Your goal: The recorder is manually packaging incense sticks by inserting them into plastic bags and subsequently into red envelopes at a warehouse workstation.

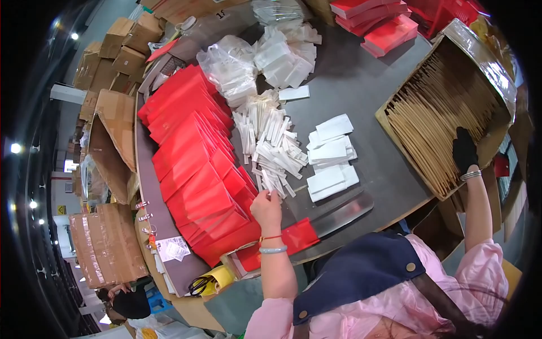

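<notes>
left hand: the left hand [266, 207] is over the near part of the desk [361, 85], fingers pinched shut on one small white paper strip [266, 184] at the near edge of the strip pile.
right hand: the right hand [464, 150], in a black glove, reaches into the open cardboard box [497, 68] and lies on the brown paper bags [435, 113]; whether it grips one i cannot tell.
strip pile: a loose heap of white strips [271, 144] lies mid-desk, just right of the red bags.
red bags: flat red paper bags [192, 147] overlap in a long row along the left side of the desk.
white envelopes: small stacks of white envelopes [330, 158] sit right of the strips.
far desk: clear plastic packets [254, 59] are heaped together, with red boxes [378, 22] beyond.
near edge: scissors [199, 285] lie on a yellow tape roll [220, 278].
</notes>
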The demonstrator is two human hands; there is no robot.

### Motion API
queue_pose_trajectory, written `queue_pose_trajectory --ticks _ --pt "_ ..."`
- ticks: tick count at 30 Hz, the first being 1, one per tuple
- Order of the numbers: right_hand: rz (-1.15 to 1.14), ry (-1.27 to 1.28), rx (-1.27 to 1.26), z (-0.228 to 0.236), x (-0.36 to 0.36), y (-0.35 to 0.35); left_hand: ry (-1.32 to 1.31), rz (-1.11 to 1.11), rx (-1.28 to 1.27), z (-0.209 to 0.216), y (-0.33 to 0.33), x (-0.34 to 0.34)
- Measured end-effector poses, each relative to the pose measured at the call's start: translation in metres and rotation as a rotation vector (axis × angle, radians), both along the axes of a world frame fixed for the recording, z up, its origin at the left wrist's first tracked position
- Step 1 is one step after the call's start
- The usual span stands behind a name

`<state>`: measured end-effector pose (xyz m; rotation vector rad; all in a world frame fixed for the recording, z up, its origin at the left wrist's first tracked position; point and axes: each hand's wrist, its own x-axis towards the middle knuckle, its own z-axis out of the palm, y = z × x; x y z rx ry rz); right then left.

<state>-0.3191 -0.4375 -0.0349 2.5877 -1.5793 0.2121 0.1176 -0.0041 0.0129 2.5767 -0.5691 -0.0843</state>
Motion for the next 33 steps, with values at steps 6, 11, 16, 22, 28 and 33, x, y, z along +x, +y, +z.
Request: queue_pose_trajectory --ticks 6,11,16,22,28,33 --pt "-0.043 0.012 0.272 0.037 0.029 0.013 -0.248 -0.208 -0.015 0.002 0.014 -0.012" --pt "-0.09 0.057 0.246 0.022 0.017 0.004 -0.075 -0.197 -0.213 0.024 -0.017 -0.034" --pt "-0.219 -0.169 0.207 0.067 0.041 0.028 -0.077 -0.579 -0.217 -0.002 -0.047 -0.049" --pt "0.212 -1.223 0.493 0.092 0.079 0.121 0.054 -0.619 -0.103 -0.002 -0.055 -0.042" --pt "0.421 -0.95 0.806 0.048 0.139 0.214 0.09 -0.583 -0.147 0.001 -0.047 -0.043" --pt "0.485 -0.876 0.82 0.038 0.132 0.198 0.289 -0.634 -0.176 0.038 -0.014 -0.094"
